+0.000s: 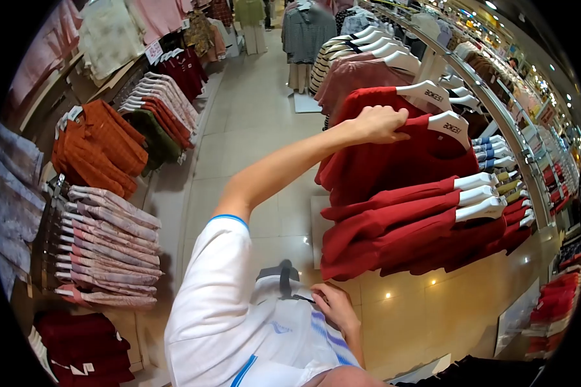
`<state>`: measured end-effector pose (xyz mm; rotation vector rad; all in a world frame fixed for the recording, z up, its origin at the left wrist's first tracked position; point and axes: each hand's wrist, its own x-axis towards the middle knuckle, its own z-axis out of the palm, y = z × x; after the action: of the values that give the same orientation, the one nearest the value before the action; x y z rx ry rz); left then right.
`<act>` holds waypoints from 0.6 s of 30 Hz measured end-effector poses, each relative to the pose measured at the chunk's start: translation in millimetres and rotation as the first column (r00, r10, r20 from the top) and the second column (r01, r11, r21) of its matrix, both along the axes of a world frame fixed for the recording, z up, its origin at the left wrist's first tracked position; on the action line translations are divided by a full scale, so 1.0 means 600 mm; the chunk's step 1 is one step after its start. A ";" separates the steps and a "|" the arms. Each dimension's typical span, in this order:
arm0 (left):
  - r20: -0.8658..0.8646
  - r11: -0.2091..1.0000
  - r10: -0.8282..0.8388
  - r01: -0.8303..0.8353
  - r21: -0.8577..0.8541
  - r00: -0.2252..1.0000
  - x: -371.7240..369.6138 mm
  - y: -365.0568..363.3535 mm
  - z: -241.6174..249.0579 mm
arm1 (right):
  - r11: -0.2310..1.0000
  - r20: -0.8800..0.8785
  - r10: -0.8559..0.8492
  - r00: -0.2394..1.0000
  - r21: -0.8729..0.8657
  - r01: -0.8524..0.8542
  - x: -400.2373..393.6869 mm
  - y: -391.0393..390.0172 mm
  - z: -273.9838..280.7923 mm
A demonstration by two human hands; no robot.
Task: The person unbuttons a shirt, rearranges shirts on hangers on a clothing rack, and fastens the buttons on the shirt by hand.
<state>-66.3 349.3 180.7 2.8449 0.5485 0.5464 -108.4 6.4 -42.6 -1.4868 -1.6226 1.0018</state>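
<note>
My left hand [382, 124] reaches across to the rack on the right, its fingers closed on the shoulder of a red top [403, 158]. That top hangs on a white hanger [450, 126] with dark lettering. Just behind it is another red top [368, 103] on a lettered white hanger [426, 95]. Several more red tops [394, 222] hang nearer to me. My right hand [337, 306] is bent in close to my chest, fingers curled by a thin black strip near my white shirt's collar; what they hold cannot be made out.
A curved metal rail [497, 106] carries the right-hand clothes. On the left, patterned pink garments [110, 248], an orange shirt [100, 145] and dark red clothes [81, 345] hang along the wall. A tiled aisle [239, 122] runs between, with a clothed mannequin [306, 42] farther along.
</note>
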 end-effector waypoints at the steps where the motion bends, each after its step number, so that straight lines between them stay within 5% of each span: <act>1: 0.003 1.000 0.007 -0.007 0.004 1.000 -0.004 0.001 -0.003 | 0.999 0.008 -0.032 0.999 -0.023 0.032 0.003 -0.004 0.010; 9: 0.064 0.998 -0.061 0.058 0.038 0.996 -0.038 -0.002 -0.020 | 0.996 0.164 -0.092 0.982 0.021 0.090 0.042 0.012 0.010; 11: 0.095 0.997 -0.065 0.060 0.051 0.993 -0.040 -0.002 -0.022 | 0.996 0.090 -0.088 0.992 -0.017 0.090 0.051 0.021 -0.006; 18: 0.074 0.997 0.039 -0.043 0.061 0.996 -0.065 -0.019 -0.029 | 0.997 0.161 0.073 0.984 -0.019 -0.071 0.095 0.063 0.004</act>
<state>-105.3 337.6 163.5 2.8646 0.5879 0.6840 -51.4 44.1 -40.2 -1.5626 -1.7983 0.9540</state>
